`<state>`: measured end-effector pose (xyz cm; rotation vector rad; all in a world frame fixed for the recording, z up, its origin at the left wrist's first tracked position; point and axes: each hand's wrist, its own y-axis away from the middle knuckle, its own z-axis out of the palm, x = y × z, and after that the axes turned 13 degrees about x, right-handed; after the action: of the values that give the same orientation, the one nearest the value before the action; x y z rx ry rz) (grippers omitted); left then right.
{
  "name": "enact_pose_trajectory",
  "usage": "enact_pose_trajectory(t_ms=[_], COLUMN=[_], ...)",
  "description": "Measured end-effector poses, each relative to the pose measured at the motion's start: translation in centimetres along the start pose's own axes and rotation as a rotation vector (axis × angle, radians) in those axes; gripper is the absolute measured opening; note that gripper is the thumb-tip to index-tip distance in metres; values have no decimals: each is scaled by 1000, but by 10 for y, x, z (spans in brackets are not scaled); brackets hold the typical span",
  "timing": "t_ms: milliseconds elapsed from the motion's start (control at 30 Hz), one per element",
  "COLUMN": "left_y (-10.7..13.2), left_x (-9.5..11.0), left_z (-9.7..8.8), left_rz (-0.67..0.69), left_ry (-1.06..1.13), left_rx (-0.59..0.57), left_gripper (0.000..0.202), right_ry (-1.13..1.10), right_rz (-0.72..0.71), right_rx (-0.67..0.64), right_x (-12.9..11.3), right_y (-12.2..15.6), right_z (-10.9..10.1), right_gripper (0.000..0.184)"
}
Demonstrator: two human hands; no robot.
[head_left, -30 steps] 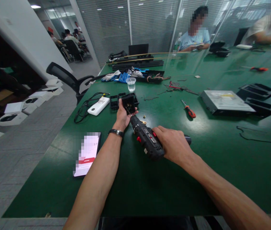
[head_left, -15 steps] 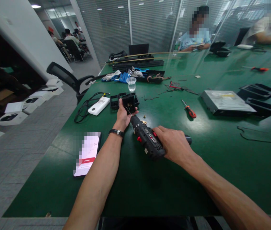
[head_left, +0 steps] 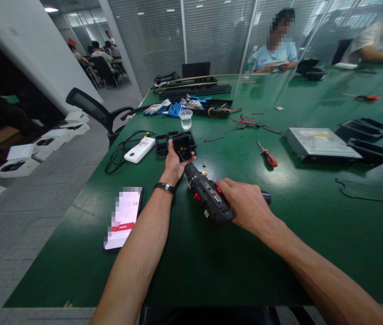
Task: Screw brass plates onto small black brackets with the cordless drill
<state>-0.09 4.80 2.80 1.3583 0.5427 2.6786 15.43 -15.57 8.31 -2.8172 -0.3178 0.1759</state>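
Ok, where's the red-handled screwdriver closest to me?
Head view, right of centre: the screwdriver lies on the green table between the black housing in the left hand and the silver drive.

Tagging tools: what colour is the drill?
The drill is black with red accents; the head view shows it.

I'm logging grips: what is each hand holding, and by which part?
The right hand holds the cordless screwdriver by its handle; the left hand grips the black plastic box by its near edge.
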Motion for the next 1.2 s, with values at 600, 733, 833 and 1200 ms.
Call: enact_pose_trajectory(t_ms=[600, 733, 833, 1200], left_y=[0, -1, -2, -6], left_x=[0, -1, -1, -3], left_z=[1, 0, 0, -1], left_rz=[-7, -1, 11, 9], left_ry=[-1, -4, -1, -8], left_rx=[3, -1, -6, -27], left_gripper=[60, 60, 58, 63], right_ry=[15, 13, 7, 22], right_rz=[9, 6, 9, 11], right_rx=[-15, -12, -13, -39], right_x=[-1, -2, -2, -2], right_y=[0, 0, 1, 0], right_z=[0, -1, -1, 0], right_gripper=[35, 34, 33, 39])
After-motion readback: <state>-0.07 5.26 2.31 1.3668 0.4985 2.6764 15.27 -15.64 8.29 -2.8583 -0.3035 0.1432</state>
